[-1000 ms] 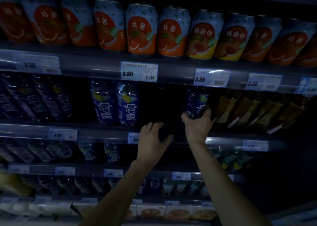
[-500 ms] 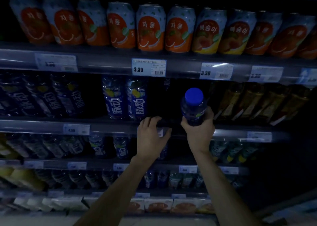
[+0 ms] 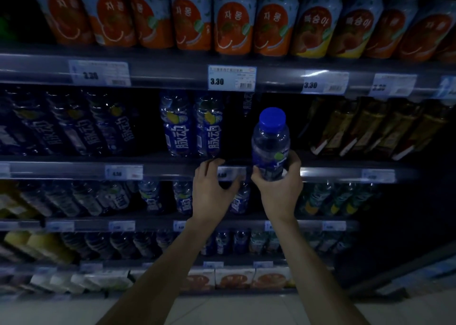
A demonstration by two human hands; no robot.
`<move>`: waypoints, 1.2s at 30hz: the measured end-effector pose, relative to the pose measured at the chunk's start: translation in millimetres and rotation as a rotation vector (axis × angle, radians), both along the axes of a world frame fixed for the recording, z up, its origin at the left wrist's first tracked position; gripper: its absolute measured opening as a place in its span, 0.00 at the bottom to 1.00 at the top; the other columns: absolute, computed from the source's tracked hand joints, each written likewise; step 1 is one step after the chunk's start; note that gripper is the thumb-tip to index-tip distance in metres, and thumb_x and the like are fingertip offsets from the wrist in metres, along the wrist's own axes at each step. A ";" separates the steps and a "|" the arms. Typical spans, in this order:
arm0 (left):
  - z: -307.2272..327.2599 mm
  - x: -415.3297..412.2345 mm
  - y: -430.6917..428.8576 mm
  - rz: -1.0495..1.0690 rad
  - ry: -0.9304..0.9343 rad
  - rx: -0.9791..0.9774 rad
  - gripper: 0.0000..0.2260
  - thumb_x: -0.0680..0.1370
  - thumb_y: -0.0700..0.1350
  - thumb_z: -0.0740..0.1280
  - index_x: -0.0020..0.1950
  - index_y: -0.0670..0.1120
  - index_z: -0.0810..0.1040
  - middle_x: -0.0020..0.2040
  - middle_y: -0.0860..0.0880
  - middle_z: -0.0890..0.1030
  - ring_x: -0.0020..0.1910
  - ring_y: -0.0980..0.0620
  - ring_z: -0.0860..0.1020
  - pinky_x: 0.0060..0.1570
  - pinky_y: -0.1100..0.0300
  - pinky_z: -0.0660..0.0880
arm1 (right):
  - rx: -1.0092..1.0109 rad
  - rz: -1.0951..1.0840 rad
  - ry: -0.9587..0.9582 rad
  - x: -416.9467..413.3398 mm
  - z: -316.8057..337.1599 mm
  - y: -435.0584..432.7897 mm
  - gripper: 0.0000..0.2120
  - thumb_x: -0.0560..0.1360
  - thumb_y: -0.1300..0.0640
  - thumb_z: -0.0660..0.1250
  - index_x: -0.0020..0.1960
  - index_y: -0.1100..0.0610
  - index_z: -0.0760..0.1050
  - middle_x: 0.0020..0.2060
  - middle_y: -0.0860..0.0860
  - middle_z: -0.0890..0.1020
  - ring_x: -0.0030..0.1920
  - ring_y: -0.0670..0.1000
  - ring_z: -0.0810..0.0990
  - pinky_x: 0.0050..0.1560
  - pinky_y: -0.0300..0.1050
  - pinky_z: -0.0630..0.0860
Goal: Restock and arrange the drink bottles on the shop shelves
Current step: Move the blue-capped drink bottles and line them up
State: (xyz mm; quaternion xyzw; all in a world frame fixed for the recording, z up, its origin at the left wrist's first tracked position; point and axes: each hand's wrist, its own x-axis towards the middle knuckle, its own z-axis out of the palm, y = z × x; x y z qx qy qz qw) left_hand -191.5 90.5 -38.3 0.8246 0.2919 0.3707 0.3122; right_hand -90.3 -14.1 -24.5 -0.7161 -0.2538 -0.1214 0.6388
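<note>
My right hand [image 3: 278, 191] grips the lower part of a clear drink bottle [image 3: 270, 142] with a blue cap and a blue label, holding it upright in front of the second shelf. My left hand [image 3: 211, 191] is just left of it; its fingers curl over the front rail [image 3: 160, 170] of that shelf and the thumb lies under it, with a price tag between them. Two matching blue bottles [image 3: 177, 127] stand on the shelf left of a dark gap [image 3: 237, 137]. Another bottle shows faintly deep in the gap.
Orange and peach cans [image 3: 232, 20] fill the top shelf. More blue bottles [image 3: 74, 124] stand at the left and amber bottles [image 3: 357, 129] at the right of the second shelf. Lower shelves hold further bottles [image 3: 182, 196] and cartons. A pale floor [image 3: 234, 310] lies below.
The right hand has drawn the blue-capped bottle out of the shelf and towards me, so its cap now shows. The left hand dropped from the shelf opening onto the front rail.
</note>
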 end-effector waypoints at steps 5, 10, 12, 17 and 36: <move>-18.3 -30.0 9.5 0.033 0.043 -0.051 0.22 0.73 0.54 0.71 0.63 0.47 0.72 0.60 0.50 0.73 0.60 0.51 0.71 0.56 0.55 0.73 | -0.012 0.001 0.088 -28.4 -22.0 4.7 0.32 0.64 0.54 0.78 0.64 0.54 0.68 0.53 0.49 0.78 0.50 0.40 0.78 0.47 0.27 0.74; -52.0 -64.2 18.9 0.036 0.080 -0.108 0.23 0.74 0.57 0.69 0.64 0.48 0.71 0.61 0.51 0.71 0.60 0.52 0.71 0.54 0.59 0.72 | -0.014 0.009 0.135 -63.6 -50.9 10.8 0.34 0.65 0.54 0.78 0.66 0.55 0.67 0.53 0.46 0.78 0.51 0.39 0.77 0.47 0.25 0.73; -67.4 -76.7 24.2 0.041 0.091 -0.128 0.23 0.74 0.58 0.68 0.65 0.49 0.70 0.61 0.51 0.71 0.60 0.52 0.71 0.53 0.60 0.71 | -0.026 0.014 0.145 -77.7 -64.9 14.2 0.34 0.65 0.53 0.78 0.66 0.52 0.67 0.52 0.44 0.78 0.50 0.37 0.78 0.46 0.26 0.73; -106.1 -103.4 39.3 0.057 0.134 -0.172 0.23 0.75 0.57 0.68 0.66 0.50 0.69 0.63 0.51 0.70 0.60 0.53 0.71 0.54 0.59 0.70 | -0.082 0.028 0.205 -108.7 -113.4 21.4 0.34 0.64 0.53 0.79 0.64 0.50 0.67 0.50 0.46 0.81 0.49 0.44 0.81 0.48 0.33 0.77; -238.0 -114.6 118.1 0.066 0.213 -0.082 0.23 0.74 0.55 0.70 0.66 0.49 0.69 0.62 0.51 0.70 0.63 0.52 0.67 0.54 0.55 0.71 | -0.129 0.001 0.270 -119.6 -263.3 88.2 0.31 0.63 0.58 0.80 0.58 0.45 0.67 0.45 0.32 0.76 0.47 0.25 0.74 0.41 0.19 0.68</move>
